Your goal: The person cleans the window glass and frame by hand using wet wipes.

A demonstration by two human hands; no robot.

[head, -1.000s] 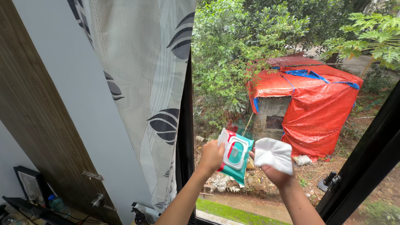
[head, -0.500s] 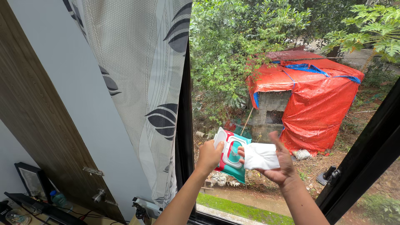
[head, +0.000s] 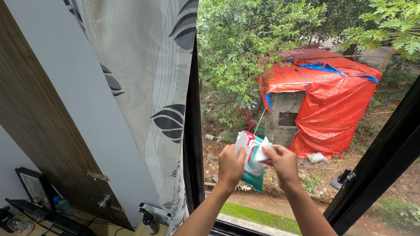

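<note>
Two hands at work before open window. Left hand [head: 230, 165] clamped round wipes pack [head: 250, 161], thumb on its white lid side, pack upright at chest of view. Right hand [head: 283, 162] pinched shut on white wipe [head: 262, 154] at pack's flap. Best handling, as judged — keep pack braced firm in left, work wipe with fingertips only, slow and straight, so flap stays clean. Patterned curtain [head: 148, 87] just left of hands; black window frame [head: 385, 161] to right. Outside, well below — red tarp shed [head: 332, 100], green bushes [head: 236, 57].
</note>
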